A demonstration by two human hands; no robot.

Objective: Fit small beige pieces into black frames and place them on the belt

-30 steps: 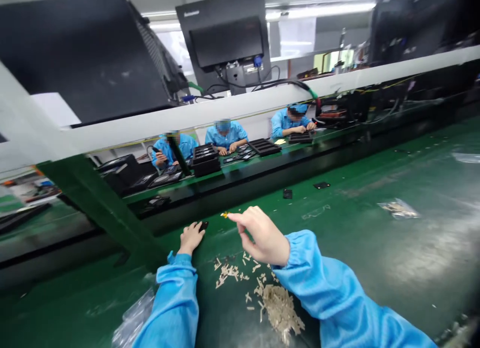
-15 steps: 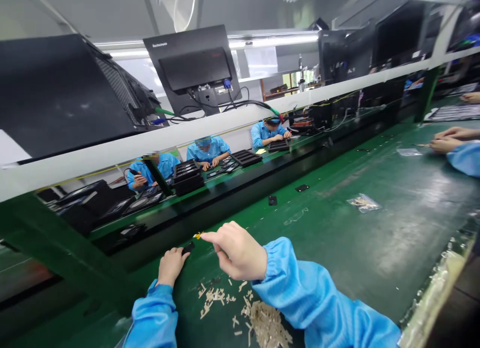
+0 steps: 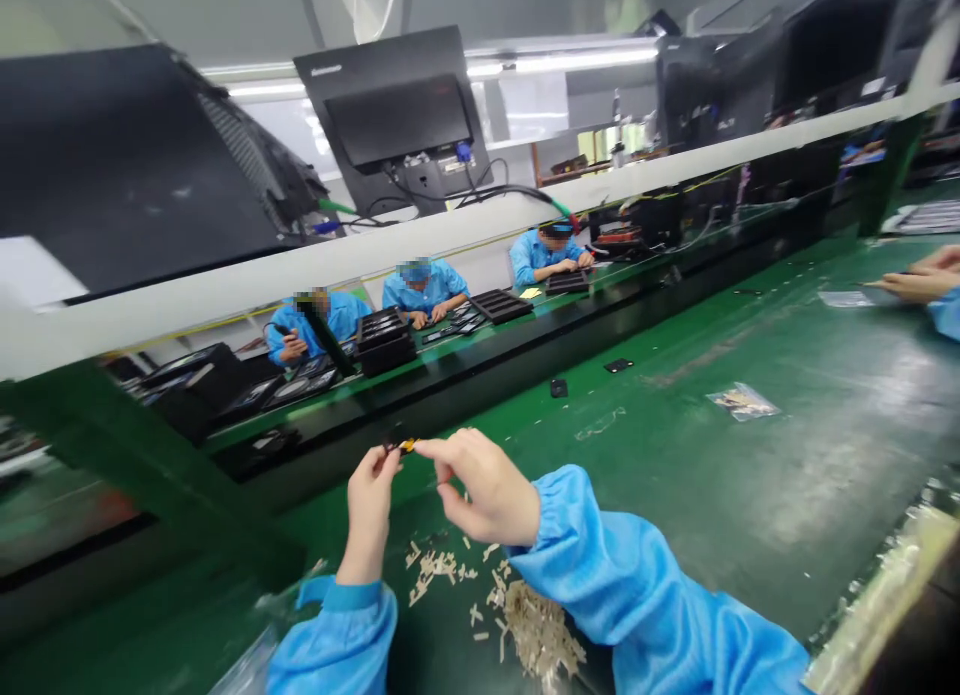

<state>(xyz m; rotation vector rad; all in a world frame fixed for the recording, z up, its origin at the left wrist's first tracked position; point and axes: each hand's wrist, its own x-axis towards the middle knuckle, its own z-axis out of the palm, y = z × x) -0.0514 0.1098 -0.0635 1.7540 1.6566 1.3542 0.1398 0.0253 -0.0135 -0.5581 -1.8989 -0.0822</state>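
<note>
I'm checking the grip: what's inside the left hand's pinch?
The left hand pinches a dark part, its end showing beside a yellow piece at the right hand. The left hand covers the rest, so its full shape cannot be seen.

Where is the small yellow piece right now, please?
In the head view, left of centre, the yellow piece is at the fingertip of the right hand, near the left hand.

Left fingers (image 3: pixel 392 462) pinched; right fingers (image 3: pixel 435 450) adjacent
</note>
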